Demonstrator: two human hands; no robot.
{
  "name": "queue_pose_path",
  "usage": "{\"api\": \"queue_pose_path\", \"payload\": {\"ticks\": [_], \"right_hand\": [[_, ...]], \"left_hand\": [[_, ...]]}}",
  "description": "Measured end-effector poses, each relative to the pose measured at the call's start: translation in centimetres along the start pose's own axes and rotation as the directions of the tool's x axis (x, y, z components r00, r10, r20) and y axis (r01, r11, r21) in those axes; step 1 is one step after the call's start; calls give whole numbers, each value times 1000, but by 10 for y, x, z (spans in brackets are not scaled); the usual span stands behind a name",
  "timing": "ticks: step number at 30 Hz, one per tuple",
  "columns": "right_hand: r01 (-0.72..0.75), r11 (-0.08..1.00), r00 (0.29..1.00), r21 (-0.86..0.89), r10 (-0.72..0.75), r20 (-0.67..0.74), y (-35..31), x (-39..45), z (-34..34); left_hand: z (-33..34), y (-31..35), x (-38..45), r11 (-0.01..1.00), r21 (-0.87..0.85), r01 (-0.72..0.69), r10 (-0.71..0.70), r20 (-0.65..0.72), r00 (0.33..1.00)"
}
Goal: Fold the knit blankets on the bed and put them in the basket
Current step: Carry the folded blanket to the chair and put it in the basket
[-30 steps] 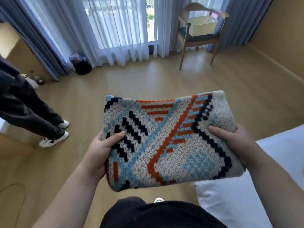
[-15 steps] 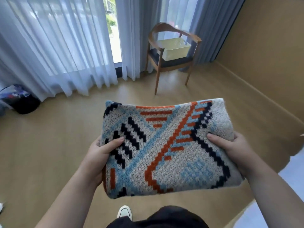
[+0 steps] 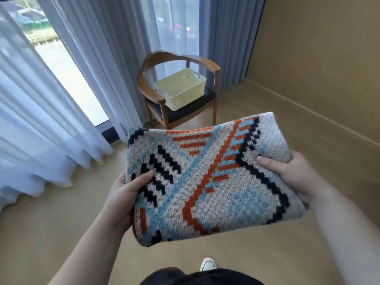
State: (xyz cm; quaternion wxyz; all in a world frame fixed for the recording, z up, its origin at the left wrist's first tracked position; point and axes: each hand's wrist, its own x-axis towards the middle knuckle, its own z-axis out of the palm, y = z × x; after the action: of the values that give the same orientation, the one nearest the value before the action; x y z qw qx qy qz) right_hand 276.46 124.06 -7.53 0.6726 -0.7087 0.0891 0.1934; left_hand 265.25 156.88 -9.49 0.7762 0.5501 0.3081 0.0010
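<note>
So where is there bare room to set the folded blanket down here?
The basket on the chair looks empty inside. Bare floor lies between chair and right wall. The chair seat is mostly filled by the basket. Both hands, left hand and right hand, grip the blanket.

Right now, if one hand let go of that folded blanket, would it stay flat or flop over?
The folded blanket would probably droop: it is soft knit, and the left hand and right hand each grip a side. Its thick folds look fairly bulky, so it may slump rather than unfurl fully.
</note>
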Motion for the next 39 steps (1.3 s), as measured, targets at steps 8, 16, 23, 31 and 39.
{"api": "queue_pose_path", "payload": {"ticks": [8,16,23,31,39], "right_hand": [[59,990,996,-129,-50,71,-111,284,37],[-44,976,989,-214,73,132,-193,561,86],[-149,950,942,-275,221,252,-209,822,126],[-268,863,850,-429,421,315,-184,1048,188],[-249,741,834,-623,491,251,-157,1124,227]], "left_hand": [[56,81,248,994,-106,-8,-1,-85,996],[103,175,500,984,-148,97,-125,-189,974],[144,212,701,966,-185,181,-240,-379,894],[165,204,878,880,-330,340,-472,-549,689],[164,176,971,827,-359,433,-560,-597,574]]}}
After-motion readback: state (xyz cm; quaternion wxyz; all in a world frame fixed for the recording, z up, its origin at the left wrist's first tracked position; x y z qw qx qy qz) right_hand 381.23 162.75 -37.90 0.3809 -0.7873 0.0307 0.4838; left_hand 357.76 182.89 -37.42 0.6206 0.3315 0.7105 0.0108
